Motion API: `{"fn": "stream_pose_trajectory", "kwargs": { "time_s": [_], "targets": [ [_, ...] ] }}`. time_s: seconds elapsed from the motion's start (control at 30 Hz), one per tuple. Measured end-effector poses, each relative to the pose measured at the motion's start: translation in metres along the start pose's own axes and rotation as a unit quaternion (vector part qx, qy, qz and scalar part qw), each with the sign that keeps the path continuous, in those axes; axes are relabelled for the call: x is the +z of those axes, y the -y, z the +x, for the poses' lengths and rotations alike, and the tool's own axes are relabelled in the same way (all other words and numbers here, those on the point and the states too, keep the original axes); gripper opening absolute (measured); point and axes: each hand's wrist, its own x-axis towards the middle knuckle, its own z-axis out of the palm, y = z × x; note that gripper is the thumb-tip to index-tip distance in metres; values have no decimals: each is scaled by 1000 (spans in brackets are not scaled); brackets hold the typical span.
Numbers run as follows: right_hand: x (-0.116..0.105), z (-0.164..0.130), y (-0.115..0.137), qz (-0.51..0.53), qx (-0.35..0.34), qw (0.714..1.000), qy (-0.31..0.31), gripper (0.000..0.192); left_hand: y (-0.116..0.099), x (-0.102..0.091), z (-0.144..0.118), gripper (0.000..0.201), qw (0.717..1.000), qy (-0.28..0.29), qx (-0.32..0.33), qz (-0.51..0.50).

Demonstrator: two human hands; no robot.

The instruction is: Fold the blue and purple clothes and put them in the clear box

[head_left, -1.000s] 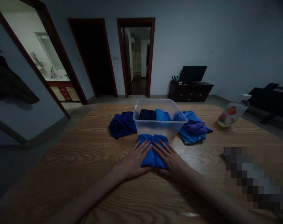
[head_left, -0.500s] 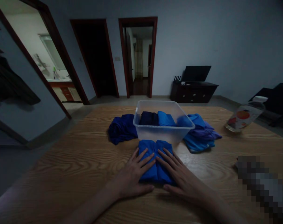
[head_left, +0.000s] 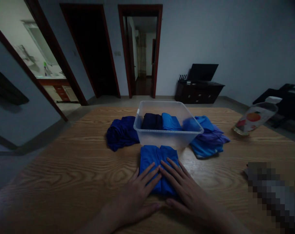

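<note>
A folded blue garment [head_left: 151, 155] lies flat on the wooden table in front of me, with a crease running down its middle. My left hand [head_left: 140, 191] rests on its left half, fingers stretched out. My right hand [head_left: 183, 185] lies flat on the right half, fingers spread and their tips close to those of the left. Just beyond the garment stands a clear plastic box [head_left: 166, 138]. Inside it are a dark folded cloth [head_left: 152, 122] and a brighter blue folded cloth [head_left: 171, 122].
Left of the box lies a crumpled dark blue cloth [head_left: 121, 132]; right of it, a blue and purple cloth pile [head_left: 209, 138]. A bottle with a white cap [head_left: 256, 117] stands on the table's [head_left: 89, 162] right side. A pixelated object [head_left: 276, 195] sits at the right front.
My left hand has slid toward me and slightly left over the garment. My right hand has shifted a little left, still flat on the cloth. The camera view has also shifted slightly.
</note>
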Motion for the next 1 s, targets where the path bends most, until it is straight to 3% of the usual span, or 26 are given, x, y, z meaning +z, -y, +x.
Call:
{"fn": "stream_pose_trajectory", "kwargs": {
  "time_s": [0.5, 0.73, 1.0],
  "targets": [
    [-6, -1, 0, -11, -8, 999, 40, 95, -2, 1, -1, 75, 1000, -9, 0, 10],
    [1, -2, 3, -14, 7, 1000, 23, 93, -3, -1, 1, 73, 1000, 6, -8, 22],
    [6, 1, 2, -18, 5, 1000, 13, 93, -2, 2, -1, 74, 1000, -17, 0, 7]
  ]
}}
